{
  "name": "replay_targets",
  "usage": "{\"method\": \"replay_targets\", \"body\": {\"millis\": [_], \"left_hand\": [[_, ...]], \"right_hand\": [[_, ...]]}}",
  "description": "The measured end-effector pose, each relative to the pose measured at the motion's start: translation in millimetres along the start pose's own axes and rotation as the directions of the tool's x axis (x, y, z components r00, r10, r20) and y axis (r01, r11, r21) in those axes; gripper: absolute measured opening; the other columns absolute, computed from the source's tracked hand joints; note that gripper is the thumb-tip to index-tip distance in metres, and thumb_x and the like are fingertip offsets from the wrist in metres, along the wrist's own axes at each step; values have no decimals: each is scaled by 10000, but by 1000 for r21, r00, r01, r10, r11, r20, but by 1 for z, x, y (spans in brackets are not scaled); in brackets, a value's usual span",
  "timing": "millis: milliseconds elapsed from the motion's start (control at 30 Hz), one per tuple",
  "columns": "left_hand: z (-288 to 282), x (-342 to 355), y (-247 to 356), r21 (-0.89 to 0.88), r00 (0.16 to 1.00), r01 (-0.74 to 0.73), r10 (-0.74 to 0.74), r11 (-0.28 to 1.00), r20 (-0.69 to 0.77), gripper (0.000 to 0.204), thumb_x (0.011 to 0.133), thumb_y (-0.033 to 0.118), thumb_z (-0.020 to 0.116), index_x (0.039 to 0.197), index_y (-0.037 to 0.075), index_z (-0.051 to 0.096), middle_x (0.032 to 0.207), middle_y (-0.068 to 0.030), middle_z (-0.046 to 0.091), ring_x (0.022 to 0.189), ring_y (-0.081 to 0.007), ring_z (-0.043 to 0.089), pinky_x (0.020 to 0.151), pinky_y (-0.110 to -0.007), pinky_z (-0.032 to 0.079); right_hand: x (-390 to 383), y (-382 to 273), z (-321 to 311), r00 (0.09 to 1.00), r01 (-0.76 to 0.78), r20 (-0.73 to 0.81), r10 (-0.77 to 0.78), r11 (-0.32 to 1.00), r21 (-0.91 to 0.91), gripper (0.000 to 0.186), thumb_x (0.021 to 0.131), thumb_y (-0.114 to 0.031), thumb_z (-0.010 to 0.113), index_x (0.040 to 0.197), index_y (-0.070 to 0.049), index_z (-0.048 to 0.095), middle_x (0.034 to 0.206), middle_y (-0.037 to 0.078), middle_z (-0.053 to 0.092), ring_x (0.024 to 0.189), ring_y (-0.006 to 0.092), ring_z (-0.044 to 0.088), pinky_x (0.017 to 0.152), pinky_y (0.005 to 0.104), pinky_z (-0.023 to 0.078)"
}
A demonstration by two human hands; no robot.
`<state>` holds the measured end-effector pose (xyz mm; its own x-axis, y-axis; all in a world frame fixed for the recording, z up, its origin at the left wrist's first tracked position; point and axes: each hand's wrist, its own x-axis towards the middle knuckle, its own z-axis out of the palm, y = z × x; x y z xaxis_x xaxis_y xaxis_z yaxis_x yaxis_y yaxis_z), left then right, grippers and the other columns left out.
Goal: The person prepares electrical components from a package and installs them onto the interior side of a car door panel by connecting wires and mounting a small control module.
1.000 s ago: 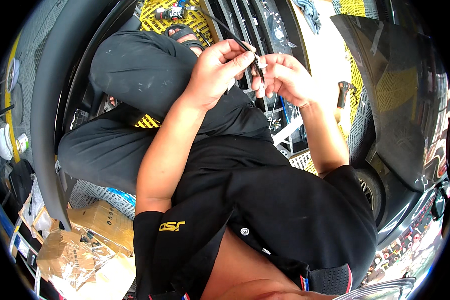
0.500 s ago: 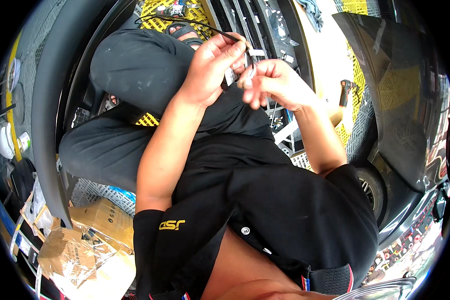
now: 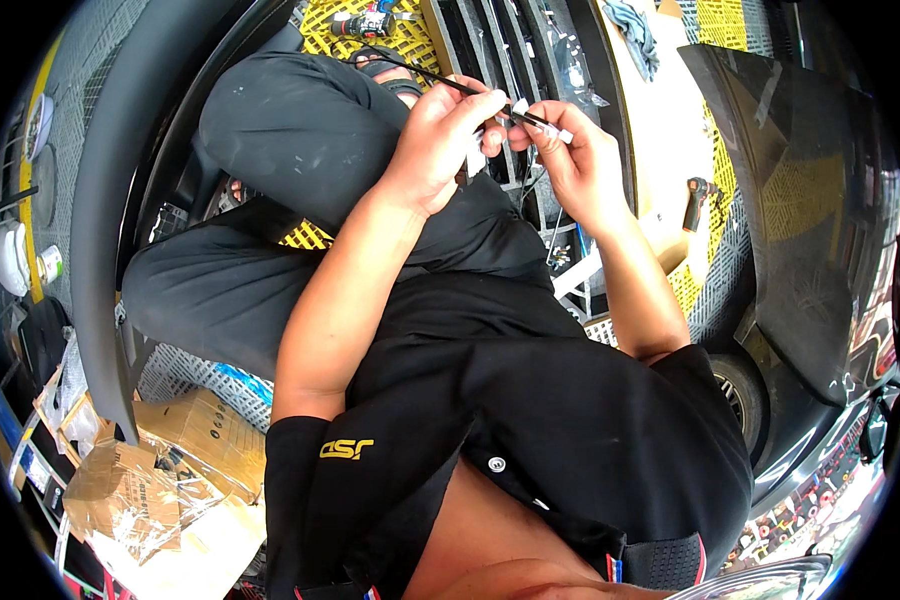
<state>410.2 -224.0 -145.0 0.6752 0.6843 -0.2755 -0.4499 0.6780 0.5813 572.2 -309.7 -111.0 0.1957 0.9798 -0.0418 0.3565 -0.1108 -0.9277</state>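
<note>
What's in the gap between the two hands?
In the head view, a stretch of black cable with a small white piece spans from left hand to right hand.

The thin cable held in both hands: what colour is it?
Black; the cable shows in the head view.

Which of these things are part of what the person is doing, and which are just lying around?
In use:
- black cable, pinched by the left hand and right hand
- white tip at its end

Apparently just lying about, untouched:
- black-and-orange handheld tool, right
- blue-grey cloth, upper right
- cardboard box, lower left
</note>
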Motion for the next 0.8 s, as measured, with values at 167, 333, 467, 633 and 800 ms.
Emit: {"method": "replay_targets", "body": {"millis": [167, 333, 467, 633, 800], "left_hand": [[2, -2, -2, 26, 1000, 0, -1, 1000, 30, 144, 995, 126, 652, 1013, 41, 537, 885, -68, 621, 690, -112, 546, 628, -244, 465], [4, -2, -1, 92, 995, -91, 88, 992, 34, 144, 1007, 151, 649, 1014, 37, 561, 875, -77, 643, 686, -100, 535, 628, -242, 454], [3, 2, -10, 370, 964, -213, 256, 904, -70, 148, 1018, 171, 643, 1013, 38, 577, 858, -75, 655, 674, -83, 515, 629, -242, 444], [8, 3, -20, 550, 893, -393, 450, 737, 35, 160, 1024, 114, 619, 1028, 23, 488, 1220, -224, 690, 925, -156, 711, 843, -278, 551], [7, 2, -23, 678, 859, -405, 509, 613, 52, 204, 953, -24, 675, 956, 28, 478, 1083, -180, 721, 956, -171, 706, 842, -281, 555]], "right_hand": [[7, 5, -8, 999, 42, 32, -37, 984, -171, 169, 1032, -171, 594, 1101, -19, 621, 861, 97, 739, 813, 204, 731, 726, 337, 554], [14, 16, -11, 993, 40, -81, -81, 906, -422, 170, 1041, -196, 582, 1071, -30, 608, 845, 83, 718, 793, 196, 708, 697, 338, 541], [15, 22, -20, 966, -215, 155, 207, 976, 41, 229, 1063, -270, 562, 1045, -49, 619, 823, 17, 681, 726, 126, 653, 622, 282, 497], [10, 19, -28, 864, -503, 321, 388, 686, 526, 245, 1066, -306, 561, 977, -88, 628, 787, -30, 641, 703, 51, 610, 608, 198, 433], [-2, 14, -12, 848, -530, 354, 395, 639, 557, 240, 1063, -303, 571, 998, -75, 612, 812, -22, 630, 717, 67, 605, 592, 196, 430]]}}
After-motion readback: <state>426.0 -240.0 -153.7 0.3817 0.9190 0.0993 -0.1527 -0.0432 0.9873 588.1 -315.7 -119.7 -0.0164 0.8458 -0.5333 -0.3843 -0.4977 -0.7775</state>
